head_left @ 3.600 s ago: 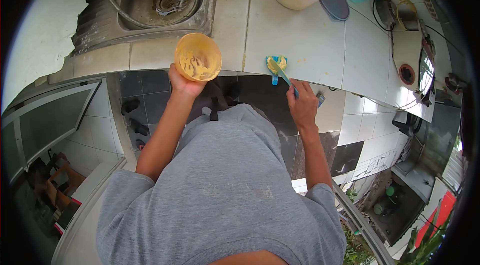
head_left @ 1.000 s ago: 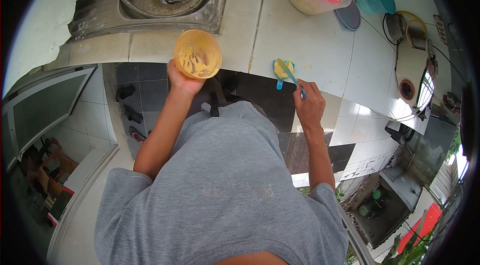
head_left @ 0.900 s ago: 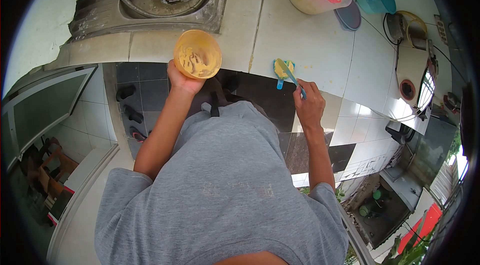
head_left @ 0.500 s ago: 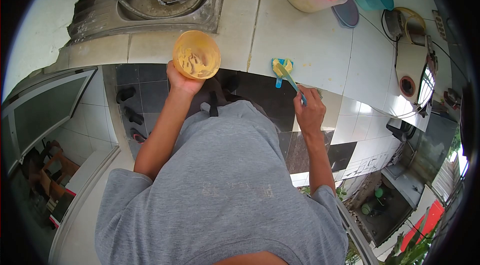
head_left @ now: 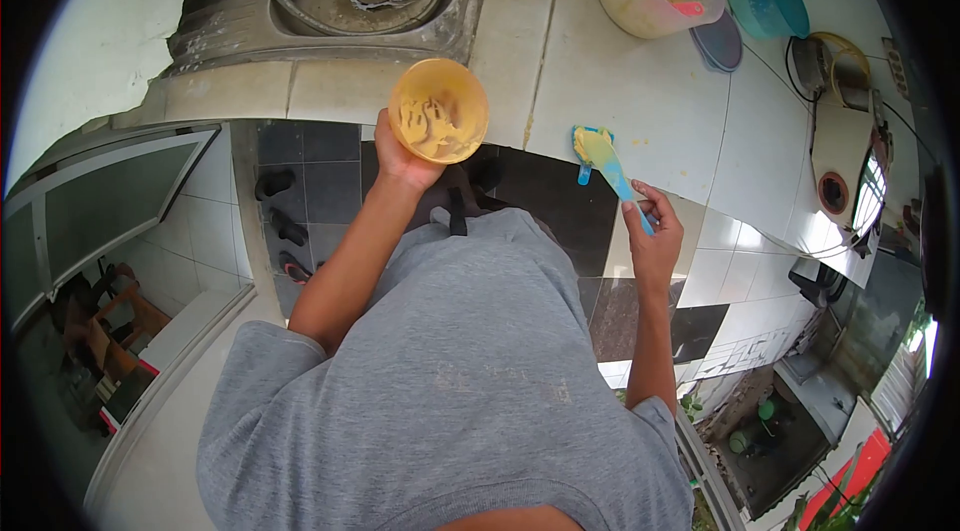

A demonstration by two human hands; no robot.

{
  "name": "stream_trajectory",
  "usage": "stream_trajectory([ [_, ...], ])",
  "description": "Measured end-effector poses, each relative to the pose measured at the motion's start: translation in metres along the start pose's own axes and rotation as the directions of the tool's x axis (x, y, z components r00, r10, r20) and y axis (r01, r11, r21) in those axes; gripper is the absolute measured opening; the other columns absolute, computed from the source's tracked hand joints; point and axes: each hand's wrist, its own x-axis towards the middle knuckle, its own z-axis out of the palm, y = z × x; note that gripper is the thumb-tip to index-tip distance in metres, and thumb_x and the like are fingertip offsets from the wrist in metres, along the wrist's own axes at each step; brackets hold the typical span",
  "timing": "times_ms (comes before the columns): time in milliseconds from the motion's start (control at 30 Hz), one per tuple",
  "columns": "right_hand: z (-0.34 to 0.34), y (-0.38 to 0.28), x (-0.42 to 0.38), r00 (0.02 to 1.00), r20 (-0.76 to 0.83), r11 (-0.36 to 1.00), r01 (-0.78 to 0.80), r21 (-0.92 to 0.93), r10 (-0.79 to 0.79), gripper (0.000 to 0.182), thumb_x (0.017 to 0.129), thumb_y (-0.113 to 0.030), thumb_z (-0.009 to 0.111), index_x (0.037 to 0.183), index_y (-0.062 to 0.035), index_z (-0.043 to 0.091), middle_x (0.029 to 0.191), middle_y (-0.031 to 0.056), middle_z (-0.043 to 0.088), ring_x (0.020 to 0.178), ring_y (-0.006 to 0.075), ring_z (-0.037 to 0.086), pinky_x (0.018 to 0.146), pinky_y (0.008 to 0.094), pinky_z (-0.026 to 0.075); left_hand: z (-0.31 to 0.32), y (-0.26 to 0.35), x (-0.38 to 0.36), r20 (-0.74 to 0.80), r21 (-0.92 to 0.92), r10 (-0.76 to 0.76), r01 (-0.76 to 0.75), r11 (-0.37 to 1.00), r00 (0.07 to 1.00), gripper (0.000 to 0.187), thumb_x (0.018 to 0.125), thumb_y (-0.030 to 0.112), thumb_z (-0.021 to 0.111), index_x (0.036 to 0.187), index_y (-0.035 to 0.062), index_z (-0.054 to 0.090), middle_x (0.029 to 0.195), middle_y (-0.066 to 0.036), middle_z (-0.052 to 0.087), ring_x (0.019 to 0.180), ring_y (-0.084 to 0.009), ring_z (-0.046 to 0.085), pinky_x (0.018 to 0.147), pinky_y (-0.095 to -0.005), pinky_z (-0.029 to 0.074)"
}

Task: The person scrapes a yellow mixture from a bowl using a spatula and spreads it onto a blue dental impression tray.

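Observation:
My left hand [head_left: 408,167] grips an orange plastic bowl [head_left: 468,96] from below and the side, just in front of the counter edge. The bowl tilts toward me, and a pale yellow paste is smeared inside it. In the fingers of my right hand [head_left: 655,234] is the blue handle of a spatula [head_left: 616,179]. Its paste-coated blade lies over a small blue plastic utensil [head_left: 584,174] at the counter's edge. Yellow paste sits on that utensil too; its exact kind is partly hidden by the blade.
A steel sink [head_left: 460,21] with a hose lies at upper left. A whitish tub [head_left: 640,6], a purple-grey lid [head_left: 718,46] and a teal container [head_left: 770,1] stand at the back right of the tiled counter [head_left: 670,91]. Paste crumbs dot the tiles.
The spatula has turned, so its broad face now shows, and my right fingers have shifted on its handle. The bowl still rests in my left hand. The whole view has shifted slightly.

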Motion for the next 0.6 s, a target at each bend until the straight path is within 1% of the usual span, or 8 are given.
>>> stream_trajectory([
  [133,0.002,-0.060,0.005,0.967,0.252,0.965,-0.091,0.245,0.028,0.027,0.086,-0.010,0.069,0.111,-0.0010,0.068,0.080,0.0068,0.065,0.068,0.0095,0.057,0.064,0.0234,0.047,0.029,-0.008,0.001,0.210,0.077,-0.111,0.097,0.992,0.971,0.047,0.093,0.040,0.041,0.124,0.0080,0.056,0.123,-0.011,0.059,0.114,-0.0293,0.056,0.098,-0.0488,0.046],
  [200,0.006,-0.083,0.014,0.903,0.341,0.964,0.264,0.044,-0.263,0.026,0.086,-0.012,0.068,0.110,-0.0014,0.068,0.076,0.0101,0.065,0.063,0.0140,0.058,0.060,0.0257,0.046,0.041,-0.015,0.000,0.228,0.115,-0.134,0.110,0.987,0.964,0.047,0.094,0.042,0.043,0.121,0.0066,0.058,0.120,-0.011,0.061,0.112,-0.0278,0.058,0.097,-0.0466,0.047],
  [233,0.004,-0.096,0.019,0.874,0.413,0.936,0.332,-0.120,-0.257,0.026,0.087,-0.016,0.065,0.109,-0.0024,0.069,0.072,0.0120,0.063,0.058,0.0200,0.058,0.057,0.0285,0.045,0.045,-0.018,0.000,0.240,0.163,-0.140,0.102,0.981,0.961,0.047,0.094,0.042,0.043,0.121,0.0056,0.058,0.119,-0.012,0.062,0.110,-0.0271,0.059,0.097,-0.0455,0.048],
  [367,0.019,-0.085,0.026,0.894,0.321,0.903,0.384,-0.193,-0.312,0.026,0.090,-0.018,0.061,0.110,-0.0036,0.069,0.066,0.0116,0.062,0.052,0.0235,0.057,0.056,0.0290,0.045,0.063,-0.026,-0.005,0.223,0.316,-0.122,0.047,0.948,0.967,0.046,0.095,0.040,0.044,0.117,0.0032,0.059,0.113,-0.011,0.065,0.103,-0.0234,0.062,0.092,-0.0396,0.050],
  [467,0.027,-0.067,0.026,0.933,0.272,0.948,0.281,-0.147,-0.235,0.027,0.091,-0.018,0.060,0.112,-0.0035,0.068,0.060,0.0086,0.060,0.049,0.0171,0.056,0.053,0.0286,0.043,0.066,-0.030,-0.002,0.293,0.369,-0.030,-0.084,0.926,0.956,0.046,0.095,0.041,0.043,0.116,0.0037,0.060,0.112,-0.011,0.065,0.102,-0.0224,0.062,0.091,-0.0388,0.050],
  [533,0.034,-0.058,0.024,0.822,0.567,0.992,-0.113,0.062,0.058,0.029,0.094,-0.016,0.058,0.119,-0.0036,0.066,0.060,-0.0003,0.059,0.049,0.0064,0.051,0.044,0.0230,0.039,0.072,-0.034,0.001,0.341,0.367,0.027,-0.160,0.916,0.940,0.046,0.095,0.042,0.043,0.116,0.0041,0.060,0.111,-0.011,0.065,0.102,-0.0221,0.062,0.091,-0.0380,0.050],
  [567,0.036,-0.057,0.022,0.676,0.703,0.899,-0.420,0.122,0.221,0.030,0.094,-0.018,0.059,0.118,-0.0011,0.065,0.061,-0.0015,0.058,0.050,0.0022,0.048,0.043,0.0185,0.035,0.076,-0.037,0.002,0.384,0.358,0.091,-0.239,0.903,0.919,0.047,0.095,0.042,0.042,0.116,0.0044,0.060,0.110,-0.010,0.065,0.102,-0.0219,0.062,0.091,-0.0372,0.049],
  [600,0.039,-0.062,0.018,0.679,0.700,0.898,-0.421,0.125,0.221,0.030,0.094,-0.018,0.059,0.118,-0.0011,0.065,0.061,-0.0015,0.058,0.050,0.0022,0.048,0.043,0.0185,0.035,0.082,-0.039,0.002,0.386,0.361,0.086,-0.236,0.902,0.919,0.047,0.095,0.042,0.042,0.116,0.0044,0.060,0.110,-0.010,0.065,0.102,-0.0219,0.062,0.091,-0.0372,0.049],
])
